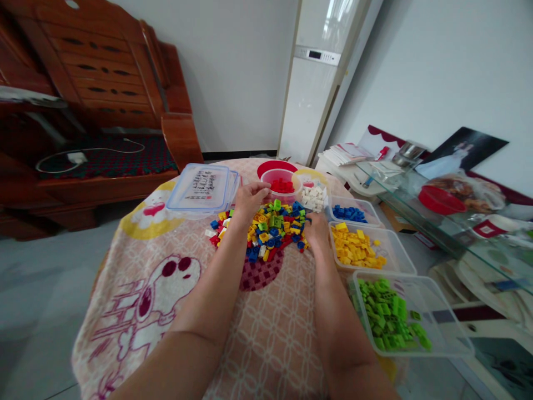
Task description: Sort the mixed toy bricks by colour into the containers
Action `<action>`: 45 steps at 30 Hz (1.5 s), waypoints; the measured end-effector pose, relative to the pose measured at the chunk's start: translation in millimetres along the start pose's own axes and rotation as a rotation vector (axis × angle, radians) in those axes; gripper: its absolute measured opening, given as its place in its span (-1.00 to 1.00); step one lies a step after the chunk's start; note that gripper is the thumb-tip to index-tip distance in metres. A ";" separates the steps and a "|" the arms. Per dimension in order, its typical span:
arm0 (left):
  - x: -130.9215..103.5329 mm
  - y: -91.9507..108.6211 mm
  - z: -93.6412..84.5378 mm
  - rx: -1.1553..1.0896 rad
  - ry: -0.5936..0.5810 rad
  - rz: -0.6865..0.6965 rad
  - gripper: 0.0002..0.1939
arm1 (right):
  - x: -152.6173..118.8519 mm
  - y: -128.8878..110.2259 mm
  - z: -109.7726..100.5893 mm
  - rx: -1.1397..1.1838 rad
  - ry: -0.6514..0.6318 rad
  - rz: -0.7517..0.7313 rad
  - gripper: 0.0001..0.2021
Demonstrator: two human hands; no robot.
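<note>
A loose pile of mixed toy building bricks (272,230) in red, blue, yellow, green and white lies on the cloth. My left hand (250,199) is at the left rim of a round tub (300,191) holding red bricks (281,185). Its thumb and fingers are pinched together; whatever they hold is too small to make out. At the pile's right edge, my right hand (317,229) has its fingers curled among blue and yellow bricks, and its grip is partly hidden. White bricks (313,198) form a small heap behind that hand.
Along the right stand clear boxes of blue bricks (348,214), yellow bricks (358,248) and green bricks (387,314). Stacked clear lids (200,188) lie at the back left of the patterned tablecloth (275,333). A cluttered glass shelf (437,222) adjoins the right side.
</note>
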State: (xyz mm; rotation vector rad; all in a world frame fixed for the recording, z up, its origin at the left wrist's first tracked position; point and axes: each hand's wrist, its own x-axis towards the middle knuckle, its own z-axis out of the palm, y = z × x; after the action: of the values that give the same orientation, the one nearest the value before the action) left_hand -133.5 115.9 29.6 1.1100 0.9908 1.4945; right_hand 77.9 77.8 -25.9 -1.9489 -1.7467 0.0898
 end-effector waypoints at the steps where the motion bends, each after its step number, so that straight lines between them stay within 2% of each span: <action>1: 0.1 -0.3 0.3 0.004 0.001 -0.003 -0.78 | -1.8 0.9 -2.2 0.033 0.011 0.001 -0.66; 10: 0.7 0.6 1.8 -0.007 0.010 -0.011 -0.80 | -1.7 -1.9 -20.8 0.399 -0.024 0.032 -0.74; 16: 0.8 1.3 0.1 -0.023 0.008 -0.013 -0.82 | 2.7 6.4 -19.4 0.552 -0.055 0.070 -0.68; 21: 1.2 0.5 -0.7 -0.011 0.006 -0.016 -0.80 | 3.1 17.2 -20.2 0.543 -0.130 0.090 -0.70; 26: 1.0 -0.2 -0.1 -0.021 0.005 -0.013 -0.80 | 2.1 12.3 -21.3 0.450 -0.207 0.093 -0.66; 29: 0.2 0.9 0.4 -0.011 0.006 -0.019 -0.79 | 1.4 8.6 -19.4 0.396 -0.195 0.070 -0.63; 34: -0.9 3.4 0.1 -0.009 0.008 -0.023 -0.79 | 2.4 10.8 -22.3 0.452 -0.039 0.126 -0.60; 38: -1.4 4.3 0.2 -0.009 0.014 -0.021 -0.79 | 7.0 22.3 -25.1 0.533 0.225 0.205 -0.66; 41: -1.4 4.4 0.8 -0.004 0.016 -0.015 -0.78 | 12.1 36.1 -22.2 0.572 0.474 0.282 -0.60; 43: -1.3 4.0 1.1 0.001 0.013 -0.012 -0.78 | 14.7 43.7 -20.2 0.582 0.574 0.327 -0.52; 45: -1.0 3.3 1.3 0.005 0.012 -0.010 -0.78 | 15.8 46.8 -20.4 0.552 0.609 0.351 -0.48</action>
State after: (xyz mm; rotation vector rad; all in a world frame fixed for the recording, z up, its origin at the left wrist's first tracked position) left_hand -132.9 114.4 32.9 1.0992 1.0074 1.4927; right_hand 130.8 84.3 -23.1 -1.6127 -0.8635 0.0786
